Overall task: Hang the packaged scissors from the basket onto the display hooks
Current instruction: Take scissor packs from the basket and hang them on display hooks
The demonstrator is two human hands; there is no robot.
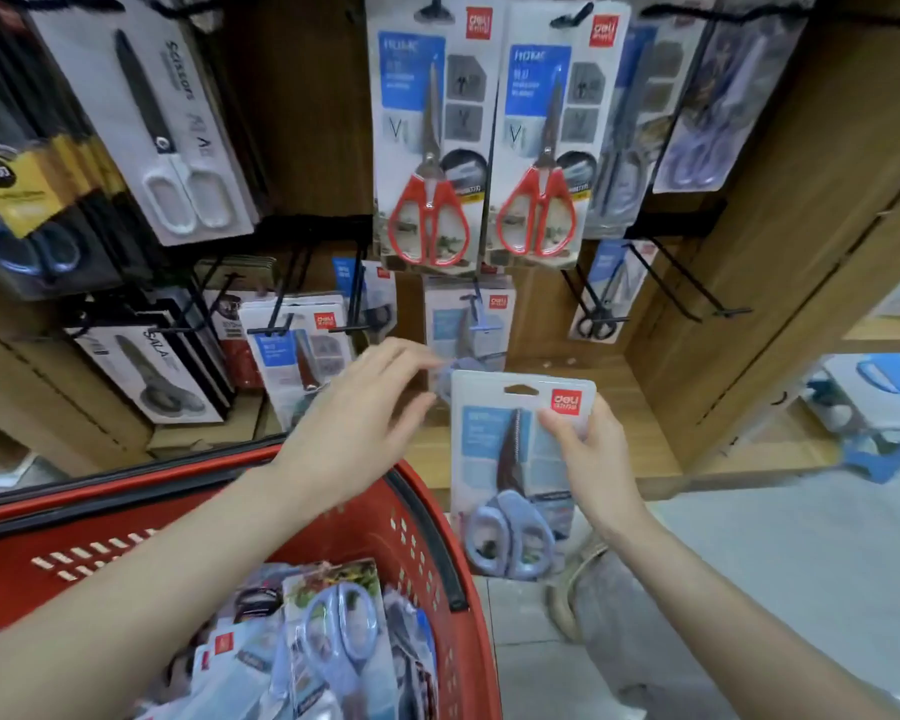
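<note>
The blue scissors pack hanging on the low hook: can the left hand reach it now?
Probably yes. The left hand is open beside the hanging pack, fingers close to its lower edge, nothing between them. The held pack is lower.

Head camera – looks forward and down, close over basket (370,517).

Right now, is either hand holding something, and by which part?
The right hand pinches the blue-handled scissors pack by its upper right part, beside the red logo. The left hand reaches the hung pack; grip unclear.
</note>
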